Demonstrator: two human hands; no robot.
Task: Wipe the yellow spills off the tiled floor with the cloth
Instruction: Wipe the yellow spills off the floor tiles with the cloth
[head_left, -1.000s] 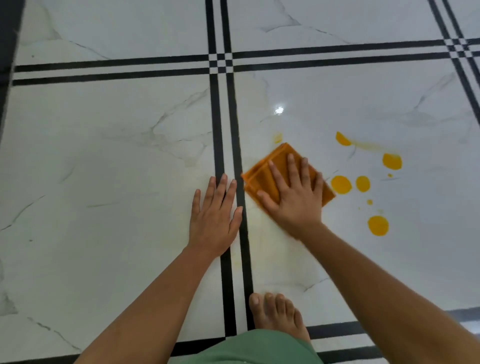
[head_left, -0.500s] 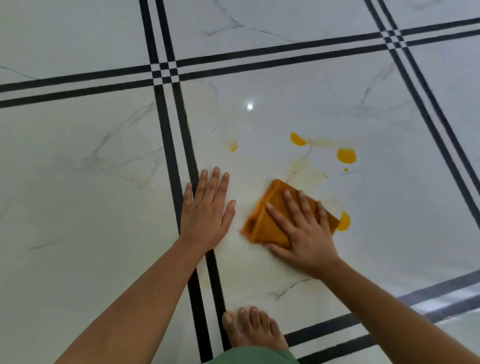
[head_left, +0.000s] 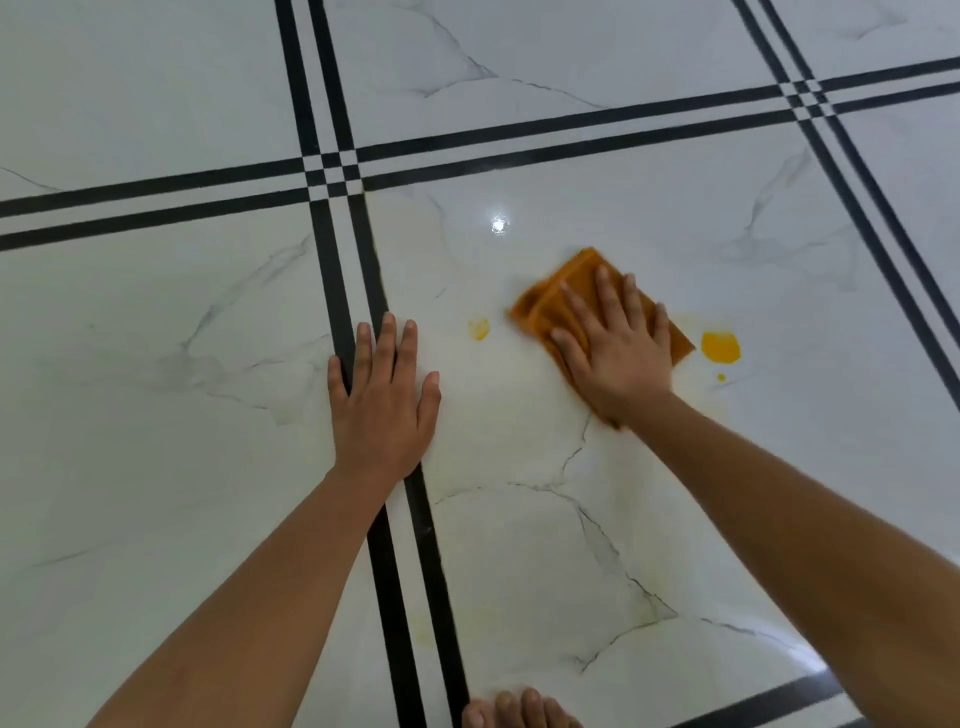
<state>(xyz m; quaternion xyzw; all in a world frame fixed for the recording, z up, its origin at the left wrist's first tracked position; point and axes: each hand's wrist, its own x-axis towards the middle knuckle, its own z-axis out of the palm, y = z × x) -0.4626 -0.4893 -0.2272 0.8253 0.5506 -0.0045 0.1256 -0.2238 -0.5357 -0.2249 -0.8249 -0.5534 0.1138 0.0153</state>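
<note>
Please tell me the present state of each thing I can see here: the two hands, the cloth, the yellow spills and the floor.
left hand: flat on the floor, fingers spread, holding nothing.
right hand: pressed flat on the cloth.
cloth: orange, folded, lying on the floor under the hand.
large yellow spill: unwiped, right of the cloth.
small yellow spot: faint, left of the cloth.
floor: glossy, faintly smeared yellow.

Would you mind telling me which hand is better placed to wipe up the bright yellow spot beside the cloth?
The right hand. It already presses flat on the cloth, and the bright yellow spot lies just off the cloth's right edge. The left hand rests bare on the floor, on the cloth's far side from that spot.
</note>
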